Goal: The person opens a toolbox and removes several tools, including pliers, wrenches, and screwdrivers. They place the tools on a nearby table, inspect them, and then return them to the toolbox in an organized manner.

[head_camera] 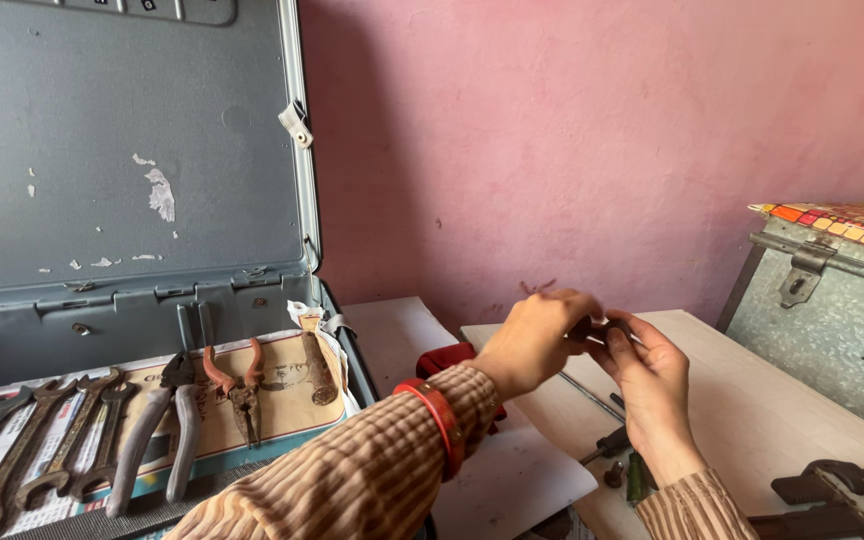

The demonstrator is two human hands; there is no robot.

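My left hand (537,338) and my right hand (652,385) meet above a pale wooden board (752,400). Together their fingertips pinch a small dark object (597,325), too small to identify. A red bangle (439,420) sits on my left wrist over a striped sleeve. Below my hands a thin metal rod (592,395), a screwdriver (607,443) and a green-handled tool (637,478) lie on the board.
An open grey case (132,200) at left holds several spanners (42,440), grey-handled pliers (157,430), red-handled pliers (242,385) and a rusty tool (317,365). A metal trunk (832,310) with a tiled cloth stands right. A dark clamp (837,495) lies bottom right. Red cloth (447,358) sits behind.
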